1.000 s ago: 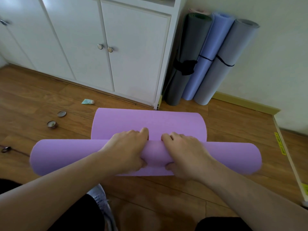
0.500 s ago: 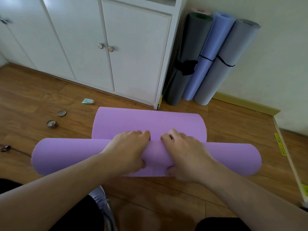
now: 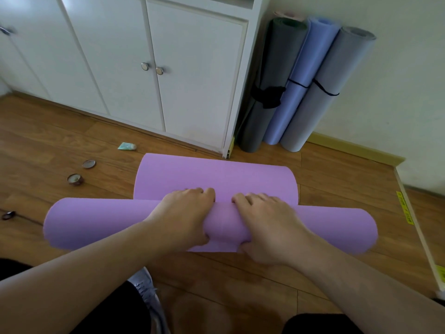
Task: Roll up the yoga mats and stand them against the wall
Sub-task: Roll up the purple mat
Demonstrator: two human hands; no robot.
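A purple yoga mat [image 3: 96, 222] lies on the wooden floor, mostly wound into a thick roll that runs left to right. A short flat stretch of it [image 3: 216, 177] still lies unrolled toward the cabinet. My left hand [image 3: 185, 218] and my right hand [image 3: 267, 225] sit side by side on the middle of the roll, fingers curled over its top and thumbs tucked under it. Three rolled mats stand against the wall at the back right: a dark grey mat [image 3: 269, 68], a blue mat [image 3: 303, 80] and a light grey mat [image 3: 330, 92], each tied with a black band.
A white cabinet [image 3: 192, 80] with closed doors stands just beyond the flat end of the mat. Two small round tins [image 3: 75, 179] and a small green packet [image 3: 126, 146] lie on the floor to the left. A pale wooden strip [image 3: 416, 225] runs along the right.
The roll has moved slightly forward toward the cabinet, and the flat stretch has grown a little shorter. Both hands stay on the middle of the roll.
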